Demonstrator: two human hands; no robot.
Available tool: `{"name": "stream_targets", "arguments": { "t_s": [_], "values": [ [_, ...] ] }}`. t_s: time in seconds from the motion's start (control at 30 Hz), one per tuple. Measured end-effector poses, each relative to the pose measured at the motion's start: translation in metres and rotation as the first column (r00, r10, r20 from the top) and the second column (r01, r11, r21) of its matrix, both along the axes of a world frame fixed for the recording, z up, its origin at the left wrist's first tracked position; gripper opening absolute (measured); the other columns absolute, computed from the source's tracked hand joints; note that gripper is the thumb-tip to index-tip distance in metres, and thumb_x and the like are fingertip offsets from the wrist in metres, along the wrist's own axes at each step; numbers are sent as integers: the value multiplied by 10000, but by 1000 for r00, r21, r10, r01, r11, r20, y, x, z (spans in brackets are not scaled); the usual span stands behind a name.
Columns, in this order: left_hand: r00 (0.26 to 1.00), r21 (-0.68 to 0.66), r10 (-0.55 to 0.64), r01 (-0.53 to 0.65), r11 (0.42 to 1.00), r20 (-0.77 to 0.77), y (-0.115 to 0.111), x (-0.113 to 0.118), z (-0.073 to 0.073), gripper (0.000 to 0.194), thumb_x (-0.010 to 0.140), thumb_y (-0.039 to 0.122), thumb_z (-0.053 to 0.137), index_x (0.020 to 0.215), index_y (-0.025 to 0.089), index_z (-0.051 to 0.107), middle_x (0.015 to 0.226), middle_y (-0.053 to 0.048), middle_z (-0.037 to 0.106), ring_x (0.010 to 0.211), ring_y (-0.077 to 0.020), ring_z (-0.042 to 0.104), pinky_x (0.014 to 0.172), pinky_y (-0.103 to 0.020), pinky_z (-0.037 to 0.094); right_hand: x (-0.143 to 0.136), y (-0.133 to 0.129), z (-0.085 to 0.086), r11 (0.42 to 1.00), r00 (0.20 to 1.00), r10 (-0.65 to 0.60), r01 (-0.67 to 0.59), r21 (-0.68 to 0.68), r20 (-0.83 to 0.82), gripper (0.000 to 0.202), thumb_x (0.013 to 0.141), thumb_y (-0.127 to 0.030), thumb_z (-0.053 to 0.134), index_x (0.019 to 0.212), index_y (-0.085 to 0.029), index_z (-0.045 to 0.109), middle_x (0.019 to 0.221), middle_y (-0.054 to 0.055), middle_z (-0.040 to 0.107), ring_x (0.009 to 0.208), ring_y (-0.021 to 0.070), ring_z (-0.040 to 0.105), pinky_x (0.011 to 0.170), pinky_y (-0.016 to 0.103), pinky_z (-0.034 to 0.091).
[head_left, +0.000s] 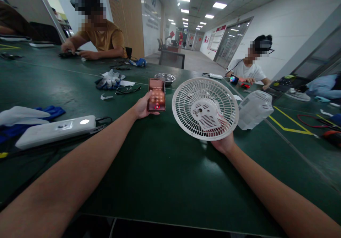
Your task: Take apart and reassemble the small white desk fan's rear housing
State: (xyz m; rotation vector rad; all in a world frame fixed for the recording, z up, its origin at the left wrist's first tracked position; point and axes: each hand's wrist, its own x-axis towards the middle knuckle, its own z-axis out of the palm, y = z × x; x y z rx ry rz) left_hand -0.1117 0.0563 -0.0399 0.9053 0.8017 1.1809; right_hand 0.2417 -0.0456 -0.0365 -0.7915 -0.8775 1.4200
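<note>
My left hand (144,106) is closed round a smartphone (157,97), held upright with its lit keypad screen facing me. In my right hand (225,142) is a round white fan grille (205,133) with a slotted motor cover (209,117) at its middle. The fingers of this hand pass behind the grille and show only in part through its slats. Just behind and right of the grille stands a translucent plastic housing (254,110). A shiny metal bowl (166,77) sits on the table beyond the phone.
On the left of the green table (149,181) lie a white power strip (57,131), blue-and-white gloves (109,80) and cables (128,90). Yellow tape (291,129) marks the right side. One person (102,35) works at far left, another (250,69) at far right.
</note>
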Motion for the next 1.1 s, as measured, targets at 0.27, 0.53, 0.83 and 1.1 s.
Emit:
{"name": "stream_targets", "arguments": {
  "t_s": [0.27,0.53,0.83,1.1],
  "values": [
    [991,140,-9,28,990,-134,-9,-3,3,923,578,126,921,1397,306,534,1341,-137,694,902,-318,799,520,-306,656,1,1,-2,1000,1000,-24,24,-12,-3,203,888,-405,671,1068,-328,723,1093,-27,826,1156,282,741,932,463,655],
    [993,123,-7,21,992,-116,-11,-2,4,1004,541,32,878,1439,292,512,1363,-170,661,902,-324,796,535,-300,652,-2,-1,-1,998,998,-56,56,-17,-6,185,874,-396,695,1047,-349,740,1094,-67,819,1118,257,747,934,437,664],
    [989,147,15,6,989,-146,-14,1,5,1019,524,37,900,1431,295,514,1342,-160,671,932,-324,776,534,-290,641,-2,-1,1,998,998,-55,53,-47,-40,185,886,-380,682,1052,-329,746,1099,-33,824,1133,277,743,937,462,668],
    [993,125,0,14,992,-116,-11,-1,5,885,585,158,906,1386,297,558,1373,-152,666,898,-310,779,496,-294,635,0,0,-1,1000,1000,-4,4,2,-22,213,909,-409,688,1096,-325,747,1117,-22,820,1156,273,751,981,492,661]
  ]
}}
